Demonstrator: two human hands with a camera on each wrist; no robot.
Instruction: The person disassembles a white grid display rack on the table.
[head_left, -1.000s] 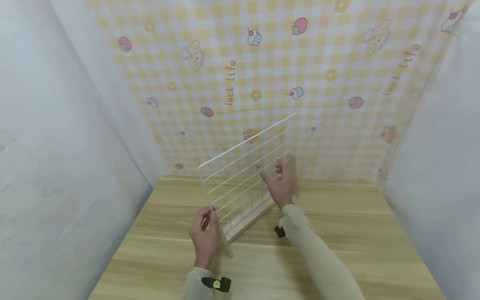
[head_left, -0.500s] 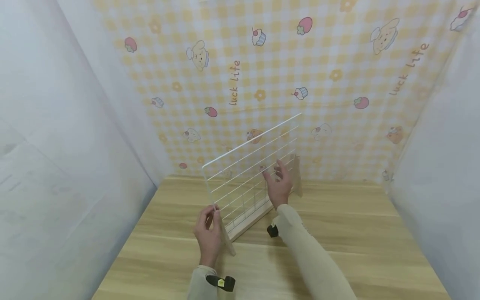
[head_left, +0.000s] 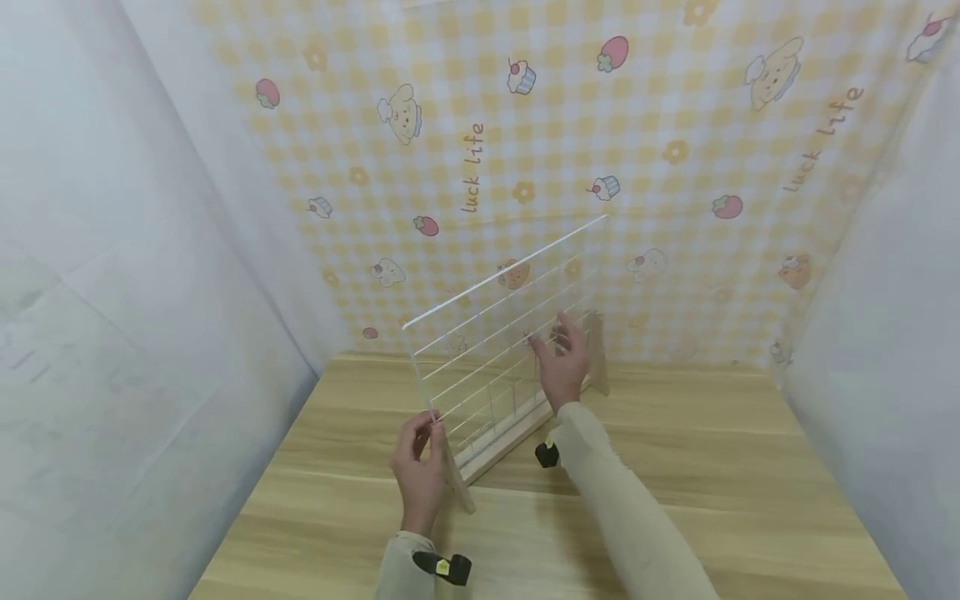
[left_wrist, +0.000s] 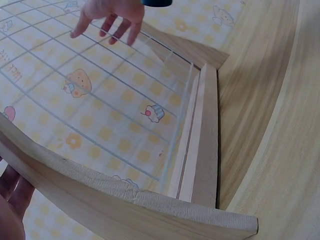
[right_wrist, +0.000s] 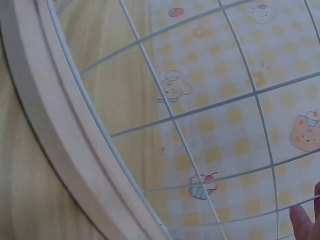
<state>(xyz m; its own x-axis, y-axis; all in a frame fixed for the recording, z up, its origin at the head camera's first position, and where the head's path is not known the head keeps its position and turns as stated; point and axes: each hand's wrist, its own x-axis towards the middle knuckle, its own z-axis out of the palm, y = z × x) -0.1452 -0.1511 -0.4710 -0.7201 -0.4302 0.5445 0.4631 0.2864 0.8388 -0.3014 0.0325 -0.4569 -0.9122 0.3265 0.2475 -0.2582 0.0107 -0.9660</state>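
A white wire grid panel (head_left: 504,272) stands upright, slanting slightly, over a pale wooden base bar (head_left: 510,437) with a long groove. Wooden end pieces flank the bar: the near one (left_wrist: 135,195) on the left, the far one (head_left: 598,358) on the right. My left hand (head_left: 420,477) pinches the near end piece at its top, beside the grid's left edge; some of its fingers are hidden behind the wood. By the right half of the grid is my right hand (head_left: 564,373), thumb and fingers spread. In the left wrist view the grid's bottom wire runs right along the groove.
The stand sits on a wood-grain tabletop (head_left: 675,467). Behind it rises a yellow checked cloth (head_left: 555,133) with cartoon prints. Pale sheets (head_left: 112,292) wall in the left and right sides. Each sleeve cuff carries a black strap device (head_left: 452,569).
The grid's top edge has risen slightly against the base. The right hand shifted a little along the grid; the left hand keeps its hold. The head view drifted slightly.
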